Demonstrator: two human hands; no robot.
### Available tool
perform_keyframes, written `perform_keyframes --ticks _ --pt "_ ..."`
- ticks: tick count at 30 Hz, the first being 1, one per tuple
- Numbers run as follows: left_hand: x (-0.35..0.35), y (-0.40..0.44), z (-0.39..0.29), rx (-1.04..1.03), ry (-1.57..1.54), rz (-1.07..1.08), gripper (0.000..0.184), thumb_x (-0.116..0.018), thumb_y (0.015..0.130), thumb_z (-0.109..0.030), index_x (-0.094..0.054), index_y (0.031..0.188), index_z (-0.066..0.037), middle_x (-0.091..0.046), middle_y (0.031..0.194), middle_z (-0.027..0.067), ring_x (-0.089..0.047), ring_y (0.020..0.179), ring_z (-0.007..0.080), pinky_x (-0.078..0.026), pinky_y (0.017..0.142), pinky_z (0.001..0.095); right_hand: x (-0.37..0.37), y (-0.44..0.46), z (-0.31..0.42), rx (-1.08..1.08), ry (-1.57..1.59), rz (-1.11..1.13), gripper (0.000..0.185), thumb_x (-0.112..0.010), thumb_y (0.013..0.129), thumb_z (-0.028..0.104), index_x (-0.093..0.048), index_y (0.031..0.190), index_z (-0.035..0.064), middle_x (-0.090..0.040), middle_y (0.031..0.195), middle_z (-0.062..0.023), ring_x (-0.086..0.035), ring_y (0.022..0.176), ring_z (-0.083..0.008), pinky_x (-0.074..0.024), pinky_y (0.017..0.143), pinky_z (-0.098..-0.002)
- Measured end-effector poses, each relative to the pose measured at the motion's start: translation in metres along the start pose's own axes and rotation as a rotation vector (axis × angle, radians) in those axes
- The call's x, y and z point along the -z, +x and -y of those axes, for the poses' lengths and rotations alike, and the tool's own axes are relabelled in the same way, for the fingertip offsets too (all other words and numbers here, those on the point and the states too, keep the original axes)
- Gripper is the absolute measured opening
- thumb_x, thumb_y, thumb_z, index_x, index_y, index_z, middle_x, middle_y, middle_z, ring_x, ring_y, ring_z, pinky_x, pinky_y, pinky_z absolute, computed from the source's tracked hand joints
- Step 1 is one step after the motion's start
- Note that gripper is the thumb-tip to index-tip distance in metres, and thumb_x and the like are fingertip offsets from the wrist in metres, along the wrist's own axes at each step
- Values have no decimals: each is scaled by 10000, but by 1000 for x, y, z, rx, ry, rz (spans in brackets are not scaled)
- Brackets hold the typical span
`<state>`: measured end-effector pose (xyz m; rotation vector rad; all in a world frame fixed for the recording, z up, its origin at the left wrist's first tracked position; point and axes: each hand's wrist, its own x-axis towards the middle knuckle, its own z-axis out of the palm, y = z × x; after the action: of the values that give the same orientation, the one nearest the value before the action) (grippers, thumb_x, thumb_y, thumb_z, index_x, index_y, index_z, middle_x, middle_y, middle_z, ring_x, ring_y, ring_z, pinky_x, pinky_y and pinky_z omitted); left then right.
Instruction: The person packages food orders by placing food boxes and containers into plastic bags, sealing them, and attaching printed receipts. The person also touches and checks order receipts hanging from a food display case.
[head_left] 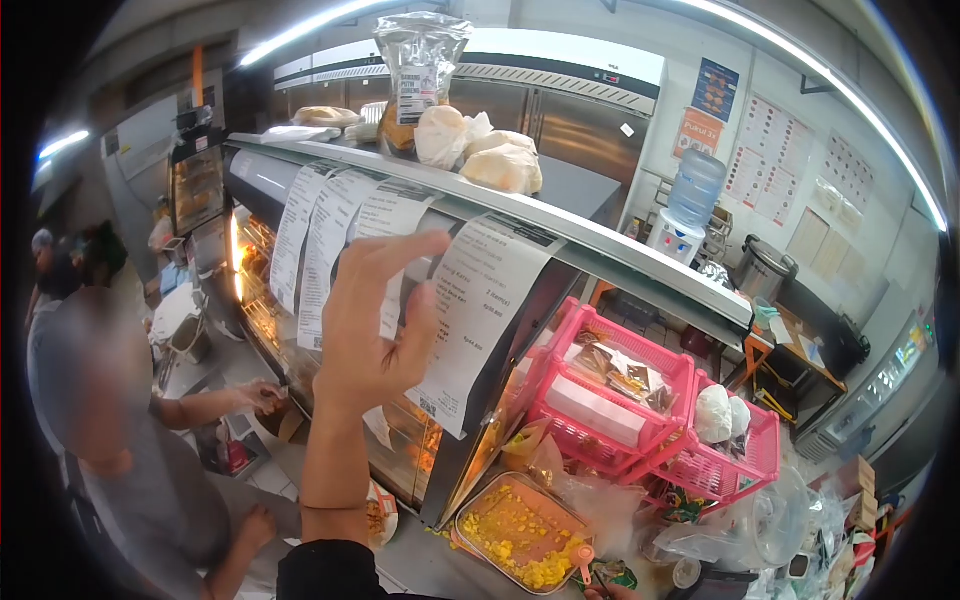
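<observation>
My left hand (375,335) is raised in front of a row of paper receipts hanging from the shelf edge. Its thumb and index finger are apart, with nothing visible between them. Just right of it hangs the longest receipt (480,310); to its left is another receipt (290,240). Whether the hand touches any paper, I cannot tell. A sliver of my right hand (612,592) shows at the bottom edge, its fingers mostly hidden. Near it, an orange-pink spoon (584,558) rests at the rim of a metal tray (462,522) with yellow food bits.
A heated display case (262,290) stands behind the receipts. Pink baskets (600,455) with packets are at right. On the shelf (590,232) sit a foil pouch (415,75) and tied bags. At left, a co-worker in grey (150,510) has a gloved hand near the case.
</observation>
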<state>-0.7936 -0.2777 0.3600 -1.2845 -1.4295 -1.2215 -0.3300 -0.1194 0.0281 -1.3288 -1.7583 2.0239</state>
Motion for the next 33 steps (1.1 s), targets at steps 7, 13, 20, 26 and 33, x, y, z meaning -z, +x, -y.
perform_keyframes --ticks 7,13,20,26,33 --pt "12 -25 -4 85 -32 -58 300 -579 797 46 -618 1093 6 -668 1028 122 -604 915 257 -478 815 331 -12 -20 32 166 -411 -15 260 -635 922 271 -648 1073 59 -672 918 -98 -611 781 -215 -489 719 -340" --pt "20 -34 4 160 -32 -3 263 -543 879 -16 -586 1136 21 -640 1045 136 -622 984 217 -457 881 293 -28 -32 49 236 -587 -22 284 -634 924 283 -665 1095 58 -697 936 -108 -626 774 -215 -492 708 -334" --pt "17 -15 44 153 93 -50 273 -563 896 -62 -600 1160 -6 -623 1077 116 -579 1029 214 -427 929 307 -44 -37 64 253 -696 -27 303 -633 926 292 -679 1109 54 -717 953 -119 -642 775 -218 -495 703 -329" --pt "7 8 73 104 140 -23 340 -547 892 -84 -570 1228 -33 -608 1101 154 -522 1057 306 -383 970 408 -50 -33 63 215 -728 -44 295 -633 924 288 -681 1105 60 -714 962 -120 -639 793 -217 -498 717 -332" --pt "12 -1 74 157 117 -89 296 -507 919 -27 -591 1203 -16 -621 1176 136 -580 1082 250 -425 959 350 -44 -18 36 136 -539 -5 237 -627 923 263 -619 1049 62 -625 888 -88 -586 791 -197 -475 723 -313"
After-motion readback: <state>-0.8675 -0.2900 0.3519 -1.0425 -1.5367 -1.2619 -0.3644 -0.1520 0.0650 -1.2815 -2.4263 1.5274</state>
